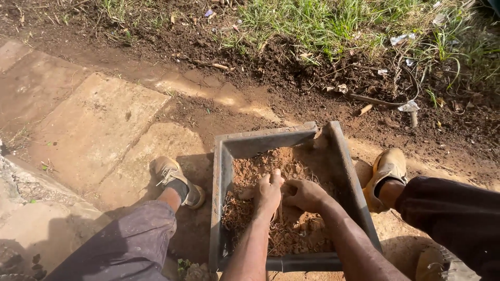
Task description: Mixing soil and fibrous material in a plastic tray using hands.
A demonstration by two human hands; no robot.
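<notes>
2 hands work inside the grey tray (pixel 225 198) on the ground between the shoes: the left hand (pixel 269 192) and right hand (pixel 304 193) meet at its middle, both closed on clumps of the reddish soil (pixel 255 169). Much of the soil looks loose and crumbled, mixed with dry roots and straw near the front wall, while lumps remain at the back, so the breaking-up seems partly done. Both forearms slope down from the lower edge, wrists bent, knuckles up, fingers curled into the soil.

grey rectangular planter (pixel 225 171) on the ground, holding reddish-brown soil (pixel 250 171) and roots
</notes>
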